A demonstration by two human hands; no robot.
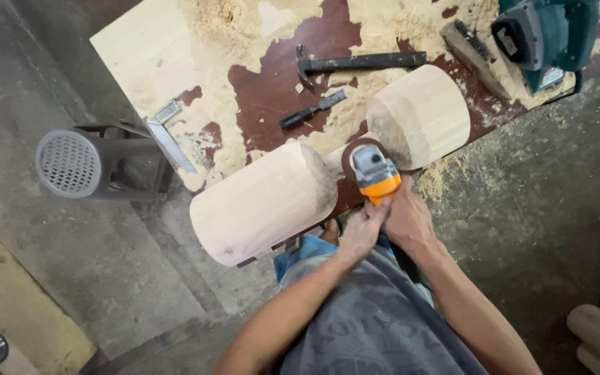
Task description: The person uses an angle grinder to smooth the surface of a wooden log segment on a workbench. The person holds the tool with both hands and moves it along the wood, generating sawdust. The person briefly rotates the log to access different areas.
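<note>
The orange and grey angle grinder [375, 173] sits at the picture's centre, its disc in the narrow waist between the 2 rounded ends of a pale wooden workpiece [265, 201] lying on the sawdust-strewn workbench [147, 55]. Both hands grip the grinder's orange body from 6 o'clock: the left hand [361, 232] has its fingers curled tight around the handle, and the right hand [409, 221] is wrapped closed over it, touching the left. At 12 o'clock from the grinder lies a claw hammer [355, 64], with a chisel [312, 110] just below it. A wire brush [475, 50] and a green electric planer [546, 38] rest at 1 o'clock. A metal square [168, 139] and a grey fan [71, 164] stand at 9 o'clock.
</note>
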